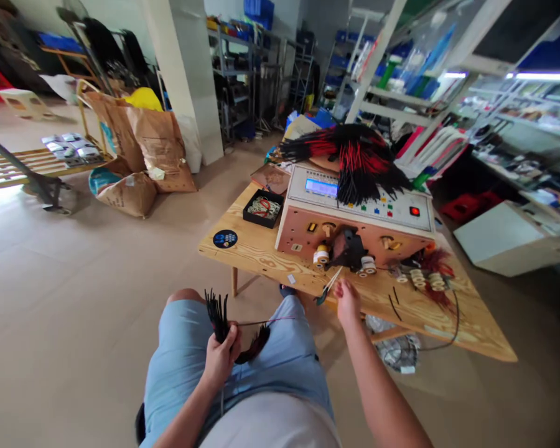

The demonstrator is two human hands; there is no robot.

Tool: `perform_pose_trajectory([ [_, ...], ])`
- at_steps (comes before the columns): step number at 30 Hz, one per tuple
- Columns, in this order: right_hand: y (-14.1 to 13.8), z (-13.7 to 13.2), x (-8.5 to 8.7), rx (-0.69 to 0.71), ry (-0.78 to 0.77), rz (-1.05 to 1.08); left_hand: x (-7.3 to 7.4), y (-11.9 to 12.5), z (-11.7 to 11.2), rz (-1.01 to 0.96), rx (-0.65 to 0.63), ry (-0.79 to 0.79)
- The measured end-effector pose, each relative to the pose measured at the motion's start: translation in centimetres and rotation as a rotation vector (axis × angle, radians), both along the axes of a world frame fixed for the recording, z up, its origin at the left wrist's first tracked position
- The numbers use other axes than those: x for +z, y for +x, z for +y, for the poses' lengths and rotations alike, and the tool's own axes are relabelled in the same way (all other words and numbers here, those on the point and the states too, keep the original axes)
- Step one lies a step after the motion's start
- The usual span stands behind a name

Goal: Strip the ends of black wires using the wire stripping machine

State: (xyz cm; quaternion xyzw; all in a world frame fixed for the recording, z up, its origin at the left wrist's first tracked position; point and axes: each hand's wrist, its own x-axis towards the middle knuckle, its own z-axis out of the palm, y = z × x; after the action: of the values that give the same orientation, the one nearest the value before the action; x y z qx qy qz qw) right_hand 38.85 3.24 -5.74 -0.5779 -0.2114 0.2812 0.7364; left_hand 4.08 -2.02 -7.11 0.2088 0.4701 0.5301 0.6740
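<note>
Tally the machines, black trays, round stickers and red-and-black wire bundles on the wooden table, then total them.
Wire-processing machine: 1
Black tray: 1
Round black sticker: 1
Red-and-black wire bundle: 1
Total: 4

Honestly can't read a thing from up here: the blue display [322, 187] on the wire machine [308, 225] is too tiny, and the round black sticker [224, 239] on the bench [256, 264] has print, but it's just a blur.
</note>
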Motion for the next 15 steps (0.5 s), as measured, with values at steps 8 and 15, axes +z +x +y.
perform_pose_trajectory([
  [8, 2.3, 5.7, 0.7, 0.113, 0.203, 0.448, -1.2, 0.9, 0.5, 0.076, -0.060, -0.019],
  [15, 2.1, 4.2, -0.8, -0.137, 0.080, 0.338, -1.8, 0.4, 0.4, 0.078, -0.057, 0.003],
])
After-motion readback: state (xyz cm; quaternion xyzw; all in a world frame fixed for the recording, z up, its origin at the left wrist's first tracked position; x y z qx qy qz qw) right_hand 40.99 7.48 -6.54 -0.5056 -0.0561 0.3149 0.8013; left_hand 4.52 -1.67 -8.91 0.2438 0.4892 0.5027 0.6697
